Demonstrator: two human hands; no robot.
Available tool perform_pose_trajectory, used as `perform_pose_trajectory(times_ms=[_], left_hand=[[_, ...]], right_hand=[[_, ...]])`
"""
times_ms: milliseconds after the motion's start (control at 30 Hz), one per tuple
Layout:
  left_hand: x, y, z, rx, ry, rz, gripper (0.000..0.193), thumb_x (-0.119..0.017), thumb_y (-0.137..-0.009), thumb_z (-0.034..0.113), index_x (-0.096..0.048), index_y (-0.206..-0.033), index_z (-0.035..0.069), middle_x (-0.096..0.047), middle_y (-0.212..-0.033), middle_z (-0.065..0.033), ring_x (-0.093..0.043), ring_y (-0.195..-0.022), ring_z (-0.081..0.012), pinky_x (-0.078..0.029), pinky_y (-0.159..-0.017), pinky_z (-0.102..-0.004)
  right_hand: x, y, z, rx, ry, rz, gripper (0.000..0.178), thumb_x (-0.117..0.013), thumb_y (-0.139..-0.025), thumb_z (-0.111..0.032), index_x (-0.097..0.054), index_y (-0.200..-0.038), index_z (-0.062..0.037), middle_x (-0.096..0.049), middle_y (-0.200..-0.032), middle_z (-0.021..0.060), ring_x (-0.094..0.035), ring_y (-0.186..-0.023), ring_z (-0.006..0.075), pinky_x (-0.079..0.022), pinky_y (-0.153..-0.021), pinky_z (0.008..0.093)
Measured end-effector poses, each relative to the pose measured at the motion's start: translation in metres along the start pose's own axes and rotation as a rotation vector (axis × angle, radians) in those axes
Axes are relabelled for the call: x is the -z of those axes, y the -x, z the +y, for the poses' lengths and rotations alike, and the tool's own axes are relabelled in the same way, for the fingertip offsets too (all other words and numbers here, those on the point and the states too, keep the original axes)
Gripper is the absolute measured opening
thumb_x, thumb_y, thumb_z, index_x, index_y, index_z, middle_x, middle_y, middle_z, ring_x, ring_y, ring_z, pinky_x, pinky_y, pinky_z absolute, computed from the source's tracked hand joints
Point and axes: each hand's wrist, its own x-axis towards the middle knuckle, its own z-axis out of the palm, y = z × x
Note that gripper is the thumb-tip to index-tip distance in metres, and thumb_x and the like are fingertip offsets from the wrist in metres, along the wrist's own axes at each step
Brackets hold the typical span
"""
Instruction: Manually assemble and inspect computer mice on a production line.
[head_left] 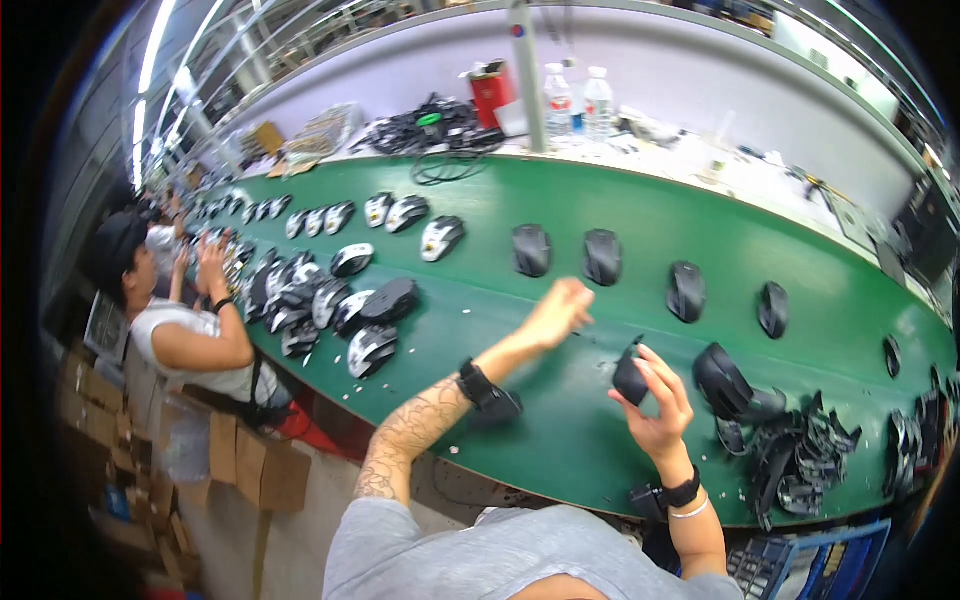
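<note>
My right hand (658, 402) is closed around a black computer mouse part (630, 376), held above the green bench. A thin dark edge sticks up from its top; I cannot tell whether it is a whole mouse or only a shell. My left hand (560, 314) is over the bench to the left, its fingers bent and smeared by motion; nothing plain shows in it. Beyond it sit two black mice, one on the left (531, 250) and one on the right (602, 257). To the right of my right hand lies a black curved mouse shell (722, 380).
Black mouse trim pieces (800, 455) are heaped at the near right. White-and-black mice (290, 290) crowd the left side, where a co-worker (190, 330) sits. Cables (430, 130) and water bottles (597, 105) stand along the back shelf. Cardboard boxes (260, 465) are on the floor.
</note>
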Motion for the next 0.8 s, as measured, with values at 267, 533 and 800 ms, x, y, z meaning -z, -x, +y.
perform_pose_trajectory(times_ms=[267, 533, 800], left_hand=[[-0.029, 0.077, -0.006, 0.032, 0.879, -0.249, 0.029, -0.038, -0.098, 0.028, -0.051, -0.107, 0.004, -0.057, -0.105, -0.0089, -0.058, -0.098, -0.0224, -0.047, -0.089, -0.0388], [-0.042, 0.106, -0.006, -0.282, 0.357, 0.051, 0.019, -0.046, -0.095, 0.014, -0.055, -0.096, -0.003, -0.059, -0.09, -0.0043, -0.056, -0.087, -0.0094, -0.049, -0.079, -0.027], [-0.057, 0.127, 0.002, -0.369, 0.056, 0.018, 0.019, -0.049, -0.093, 0.012, -0.057, -0.1, -0.003, -0.061, -0.091, -0.0069, -0.058, -0.085, -0.0111, -0.05, -0.075, -0.0275]], right_hand=[[-0.007, 0.032, -0.028, -0.173, 0.002, 0.083, 0.057, -0.076, -0.069, -0.008, -0.049, -0.119, -0.0004, -0.057, -0.114, 0.0166, -0.051, -0.113, 0.0374, -0.044, -0.092, 0.0429], [-0.012, 0.027, -0.041, -0.235, 0.241, -0.169, 0.071, -0.074, -0.064, 0.0, -0.045, -0.129, -0.0027, -0.047, -0.129, 0.0146, -0.044, -0.121, 0.0337, -0.037, -0.099, 0.0419], [-0.011, 0.035, -0.041, -0.473, 0.133, -0.269, 0.07, -0.072, -0.06, 0.004, -0.048, -0.126, -0.0035, -0.053, -0.118, 0.0154, -0.054, -0.107, 0.0294, -0.046, -0.087, 0.0361]])
